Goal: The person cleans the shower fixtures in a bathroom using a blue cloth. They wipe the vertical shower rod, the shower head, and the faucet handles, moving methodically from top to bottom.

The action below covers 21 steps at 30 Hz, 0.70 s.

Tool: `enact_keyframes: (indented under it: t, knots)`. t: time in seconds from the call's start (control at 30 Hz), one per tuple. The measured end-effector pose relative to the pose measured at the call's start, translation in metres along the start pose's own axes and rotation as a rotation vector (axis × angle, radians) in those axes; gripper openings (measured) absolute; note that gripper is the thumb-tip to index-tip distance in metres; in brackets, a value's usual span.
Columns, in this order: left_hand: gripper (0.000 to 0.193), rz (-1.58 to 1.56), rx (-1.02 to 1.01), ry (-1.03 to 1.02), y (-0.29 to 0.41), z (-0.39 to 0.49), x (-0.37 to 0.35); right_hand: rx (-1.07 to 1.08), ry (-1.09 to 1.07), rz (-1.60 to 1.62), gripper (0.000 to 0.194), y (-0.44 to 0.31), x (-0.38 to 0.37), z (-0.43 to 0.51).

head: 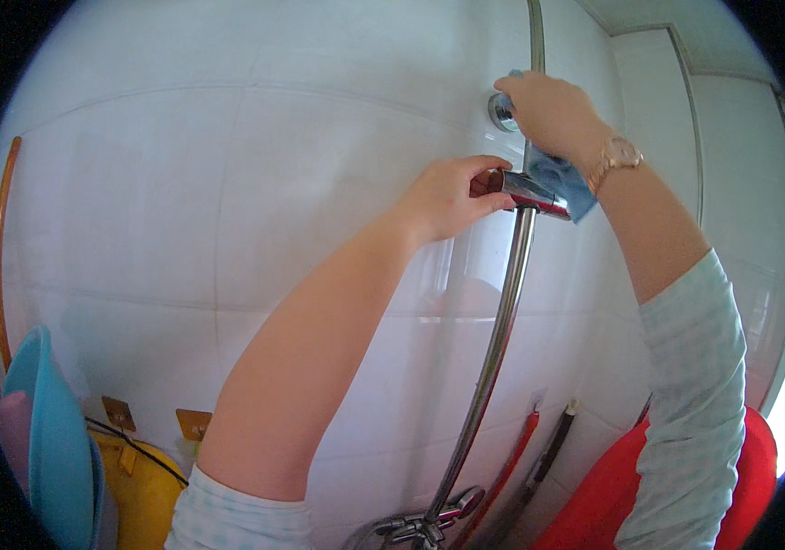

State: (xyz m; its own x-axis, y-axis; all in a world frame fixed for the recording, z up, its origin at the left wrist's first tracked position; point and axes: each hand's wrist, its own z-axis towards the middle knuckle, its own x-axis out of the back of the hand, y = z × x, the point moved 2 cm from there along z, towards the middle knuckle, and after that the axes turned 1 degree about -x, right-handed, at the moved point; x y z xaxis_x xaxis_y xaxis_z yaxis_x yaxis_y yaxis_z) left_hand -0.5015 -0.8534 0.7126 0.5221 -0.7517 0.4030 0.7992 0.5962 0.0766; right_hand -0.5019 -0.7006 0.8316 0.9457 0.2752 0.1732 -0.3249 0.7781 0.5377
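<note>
A chrome shower riser pipe (512, 275) runs up the tiled wall. My left hand (451, 196) grips the left end of the chrome slide bracket (526, 189) on it, thumb below and fingers above. Higher up, my right hand (554, 113) is closed around a blue cloth (561, 182) against the pipe, beside the round chrome wall mount (501, 112). The cloth's lower end hangs over the bracket's right side. My right palm and the part of the pipe behind it are hidden.
Below stands a chrome shower mixer (426, 526). Red (516, 447) and black handles (554, 450) lean near it. A large red object (598, 481) is at lower right. Blue (55, 440) and yellow basins (138, 481) stand at lower left, near a wooden stick (4, 254).
</note>
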Motion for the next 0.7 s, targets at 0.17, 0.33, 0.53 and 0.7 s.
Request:
enact_keyframes:
  t: [0.17,0.33,0.53,0.7]
  knots:
    - [0.045,-0.076,0.019,-0.002,-0.003,0.0,-0.002,0.016,0.304,0.289,0.034,0.041,-0.006,-0.049]
    - [0.044,-0.008,0.029,0.003,-0.005,0.002,-0.004,-0.782,0.21,0.685,0.033,0.112,-0.04,-0.069]
    - [0.043,-0.025,-0.021,-0.002,-0.005,0.001,-0.003,-0.719,0.272,1.202,0.038,0.089,-0.114,-0.011]
    - [0.042,-0.004,-0.076,0.008,-0.01,0.001,-0.003,-0.484,0.134,1.737,0.03,0.073,-0.12,0.017]
